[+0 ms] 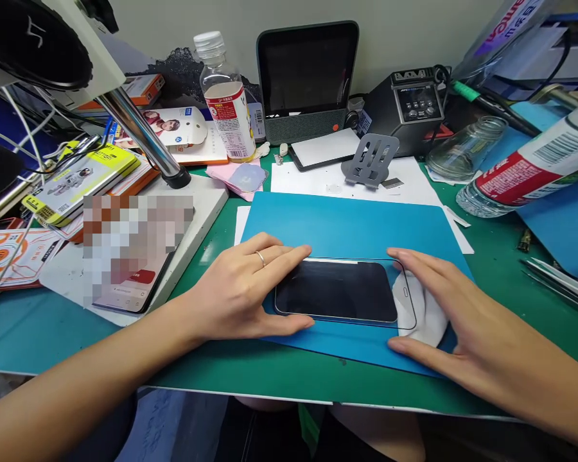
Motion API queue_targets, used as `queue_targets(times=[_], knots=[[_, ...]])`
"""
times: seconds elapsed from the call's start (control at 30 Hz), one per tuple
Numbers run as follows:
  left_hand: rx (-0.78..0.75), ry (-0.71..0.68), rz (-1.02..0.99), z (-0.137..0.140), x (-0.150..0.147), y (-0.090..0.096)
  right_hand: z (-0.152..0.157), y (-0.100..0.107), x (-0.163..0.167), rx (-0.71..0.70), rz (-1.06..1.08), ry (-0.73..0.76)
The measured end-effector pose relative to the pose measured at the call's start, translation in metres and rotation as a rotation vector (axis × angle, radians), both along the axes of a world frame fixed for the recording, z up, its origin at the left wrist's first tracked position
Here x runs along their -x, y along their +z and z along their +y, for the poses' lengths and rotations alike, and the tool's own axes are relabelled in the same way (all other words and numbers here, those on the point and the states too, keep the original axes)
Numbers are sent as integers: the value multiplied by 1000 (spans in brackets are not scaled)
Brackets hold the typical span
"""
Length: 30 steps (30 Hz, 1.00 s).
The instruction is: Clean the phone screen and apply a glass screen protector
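Note:
A clear screen protector (405,292) with a thin black border is above a dark-screened phone (337,290), shifted towards its right end. My left hand (255,285), with a ring on one finger, grips the protector's long edges near the phone's left end, thumb at the near side and fingers at the far side. With thumb and fingers apart, my right hand (443,308) holds the protector's right-end corners. Beneath that end, a white cloth (426,314) lies on the blue mat (327,215), partly seen through the clear sheet.
A second phone (135,282), its screen lit and partly blurred out, lies on a white stand base (207,205) at left. Behind the mat are a drink bottle (228,109), a smart display (308,77) and a grey phone stand (372,160). A water bottle (525,170) leans at right.

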<state>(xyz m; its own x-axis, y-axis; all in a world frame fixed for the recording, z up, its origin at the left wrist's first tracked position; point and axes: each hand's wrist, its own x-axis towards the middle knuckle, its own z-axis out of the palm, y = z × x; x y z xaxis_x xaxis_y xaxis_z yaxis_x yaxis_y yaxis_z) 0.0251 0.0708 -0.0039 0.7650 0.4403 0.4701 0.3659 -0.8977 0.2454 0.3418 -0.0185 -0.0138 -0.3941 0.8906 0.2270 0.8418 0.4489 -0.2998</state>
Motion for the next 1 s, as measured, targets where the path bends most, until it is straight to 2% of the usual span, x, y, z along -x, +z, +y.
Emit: queue_targets(times=[0.17,0.27,0.37,0.4,0.5,0.57,0.63,0.83,1.0], knots=[[72,-10,-41,0,0,-5,1,0,-36,-13,22,-36],[90,1,-35,0,0,-7,13,10,-49,-66,-35,-56],[57,4,-10,0,1,-7,27,29,-32,-68,-70,-58],[37,2,-3,1,2,-7,32,36,-21,45,-103,-84],[5,4,-12,2,4,-5,42,46,15,51,-75,168],[28,22,-31,3,4,-3,46,44,28,10,-83,280],[79,33,-41,4,3,-3,46,38,29,-7,-90,301],[245,-18,20,2,-2,1,38,19,11,48,-11,282],[274,25,138,2,2,5,37,11,10,80,41,229]])
